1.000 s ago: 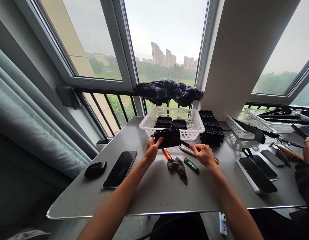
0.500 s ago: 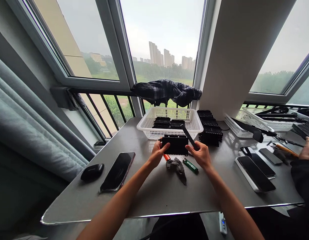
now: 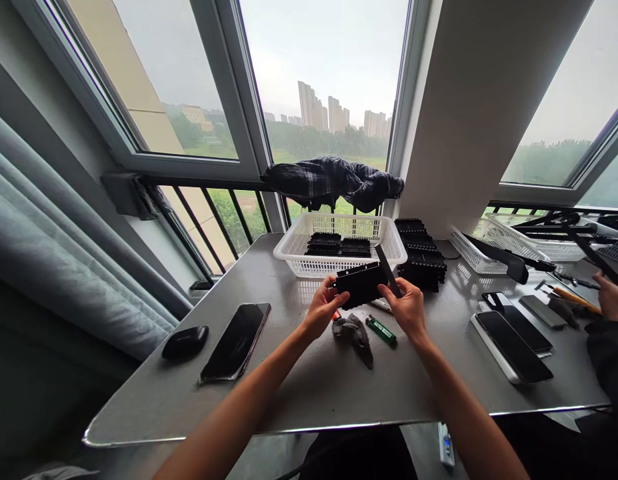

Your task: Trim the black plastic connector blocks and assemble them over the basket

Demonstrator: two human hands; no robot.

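Observation:
A flat black plastic panel [image 3: 360, 287] with toothed edges is held tilted above the table, in front of the basket. My left hand [image 3: 325, 308] is closed on its left end, thumb on the face. At the panel's right end, my right hand [image 3: 409, 312] pinches the edge with the thumb. That same hand grips a dark flat bar [image 3: 387, 269], which sticks up and to the left. Below the panel lie a crumpled grey cloth [image 3: 353, 333], a green lighter [image 3: 381, 330] and a mostly hidden orange-red object [image 3: 336, 316].
Similar black panels lie in a white basket [image 3: 293, 265] and in a stack [image 3: 423, 257] beside it. Phones rest left [image 3: 236, 341] and right [image 3: 513, 348], near a black mouse-shaped case [image 3: 185, 343]. At the right edge, another person's hand [image 3: 613, 297] holds a dark part.
The panel has tilted, its right end rising, and shifted slightly right in my hands. The bar has moved right with my right hand. The other person's hand now lifts a dark part.

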